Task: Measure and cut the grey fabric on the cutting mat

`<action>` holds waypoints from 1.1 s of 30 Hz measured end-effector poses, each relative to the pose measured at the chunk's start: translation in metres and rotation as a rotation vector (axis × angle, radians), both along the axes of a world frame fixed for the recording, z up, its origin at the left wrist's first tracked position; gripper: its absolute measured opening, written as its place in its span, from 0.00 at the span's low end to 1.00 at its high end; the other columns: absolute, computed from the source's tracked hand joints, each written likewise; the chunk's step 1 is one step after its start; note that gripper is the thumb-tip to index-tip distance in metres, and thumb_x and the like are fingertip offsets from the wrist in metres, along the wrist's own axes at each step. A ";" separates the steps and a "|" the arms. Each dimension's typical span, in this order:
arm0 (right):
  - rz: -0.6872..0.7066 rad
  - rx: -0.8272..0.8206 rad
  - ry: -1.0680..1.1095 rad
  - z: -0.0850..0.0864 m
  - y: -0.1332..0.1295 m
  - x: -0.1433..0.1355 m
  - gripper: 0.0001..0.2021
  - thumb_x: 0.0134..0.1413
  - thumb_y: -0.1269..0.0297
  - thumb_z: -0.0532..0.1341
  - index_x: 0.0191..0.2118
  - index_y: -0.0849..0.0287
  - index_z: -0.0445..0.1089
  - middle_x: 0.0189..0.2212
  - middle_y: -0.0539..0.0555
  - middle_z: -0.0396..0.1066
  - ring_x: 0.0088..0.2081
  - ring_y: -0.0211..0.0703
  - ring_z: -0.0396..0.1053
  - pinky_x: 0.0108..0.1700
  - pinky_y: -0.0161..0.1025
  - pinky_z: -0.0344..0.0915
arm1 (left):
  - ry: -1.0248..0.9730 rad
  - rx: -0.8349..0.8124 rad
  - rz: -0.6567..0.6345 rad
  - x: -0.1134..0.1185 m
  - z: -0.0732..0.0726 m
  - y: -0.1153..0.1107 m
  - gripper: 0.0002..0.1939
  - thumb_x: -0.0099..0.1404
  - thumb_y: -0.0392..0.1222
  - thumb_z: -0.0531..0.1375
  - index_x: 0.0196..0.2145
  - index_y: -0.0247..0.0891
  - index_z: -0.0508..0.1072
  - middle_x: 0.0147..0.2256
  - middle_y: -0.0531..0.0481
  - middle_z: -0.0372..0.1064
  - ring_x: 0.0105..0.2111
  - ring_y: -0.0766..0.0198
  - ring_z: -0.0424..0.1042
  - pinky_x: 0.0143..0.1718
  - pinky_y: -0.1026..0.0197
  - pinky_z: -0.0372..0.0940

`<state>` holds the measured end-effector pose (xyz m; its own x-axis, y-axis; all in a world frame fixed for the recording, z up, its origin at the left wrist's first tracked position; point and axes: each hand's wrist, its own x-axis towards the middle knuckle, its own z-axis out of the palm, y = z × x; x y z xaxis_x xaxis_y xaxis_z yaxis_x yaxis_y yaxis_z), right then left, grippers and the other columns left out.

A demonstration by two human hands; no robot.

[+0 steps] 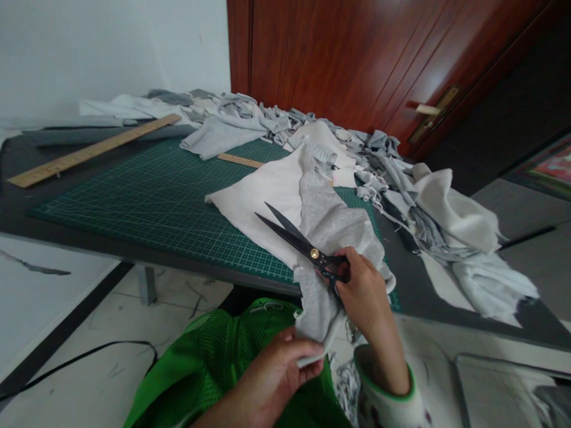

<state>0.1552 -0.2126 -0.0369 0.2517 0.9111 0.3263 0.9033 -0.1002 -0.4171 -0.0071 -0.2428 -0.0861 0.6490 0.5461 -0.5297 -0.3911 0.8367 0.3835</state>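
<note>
With right hand [365,292], grips parted black scissors [314,253] over grey fabric [332,215]; with left hand [288,367], pinches grey fabric's near end.

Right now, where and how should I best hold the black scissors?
Probably by the handle loops, coming from the right, as your right hand does. The parted blades point forward-left over the cloth, so keep your fingers behind the pivot.

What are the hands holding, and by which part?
The right hand holds the black scissors by their handles; the left hand pinches the grey fabric at its near end.
</note>
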 end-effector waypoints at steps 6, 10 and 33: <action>-0.002 -0.013 0.003 0.000 -0.001 0.001 0.16 0.42 0.79 0.56 0.39 0.58 0.65 0.29 0.52 0.68 0.32 0.47 0.66 0.35 0.38 0.58 | -0.050 0.092 -0.048 -0.006 0.011 0.000 0.12 0.44 0.33 0.71 0.31 0.36 0.81 0.29 0.52 0.76 0.32 0.66 0.73 0.38 0.67 0.64; 0.013 -0.017 0.032 -0.002 -0.001 0.003 0.16 0.42 0.79 0.56 0.39 0.58 0.65 0.29 0.51 0.68 0.33 0.47 0.66 0.36 0.38 0.59 | -0.054 0.172 -0.157 -0.007 0.018 0.002 0.12 0.45 0.35 0.71 0.31 0.34 0.81 0.26 0.51 0.75 0.29 0.64 0.73 0.38 0.65 0.64; 0.033 0.005 0.185 -0.006 -0.010 0.007 0.12 0.48 0.75 0.57 0.40 0.57 0.66 0.30 0.51 0.68 0.33 0.46 0.67 0.36 0.39 0.60 | 0.306 0.800 -0.029 -0.026 0.016 -0.004 0.19 0.64 0.58 0.62 0.34 0.38 0.72 0.24 0.53 0.71 0.24 0.65 0.71 0.31 0.65 0.64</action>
